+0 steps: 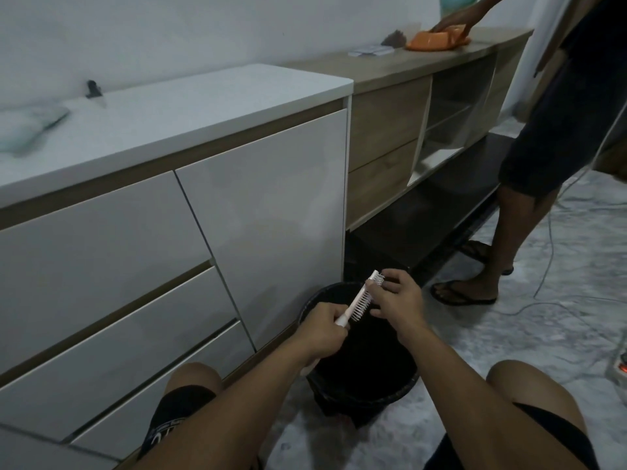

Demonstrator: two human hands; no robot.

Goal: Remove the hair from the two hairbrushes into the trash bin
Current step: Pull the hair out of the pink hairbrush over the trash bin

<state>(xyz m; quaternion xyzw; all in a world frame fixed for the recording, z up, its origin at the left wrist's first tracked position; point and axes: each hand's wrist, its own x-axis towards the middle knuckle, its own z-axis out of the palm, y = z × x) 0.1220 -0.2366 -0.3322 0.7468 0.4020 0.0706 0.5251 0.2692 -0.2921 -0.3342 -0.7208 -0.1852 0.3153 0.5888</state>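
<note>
A pale pink hairbrush (359, 299) with white bristles is held slanted over a black trash bin (400, 388) on the floor. My left hand (322, 330) is shut on the brush's handle at its lower end. My right hand (398, 298) has its fingertips on the bristles near the brush's upper tip, pinching there. Whether hair is between those fingers is too small to tell. Only one hairbrush is in view.
A white drawer cabinet (169, 232) stands close on the left, a wooden shelf unit (383, 130) behind the bin. Another person's legs (509, 232) in flip-flops stand at the right, a hand on an orange tray (437, 40). Cables and a power strip (619, 366) lie on the floor.
</note>
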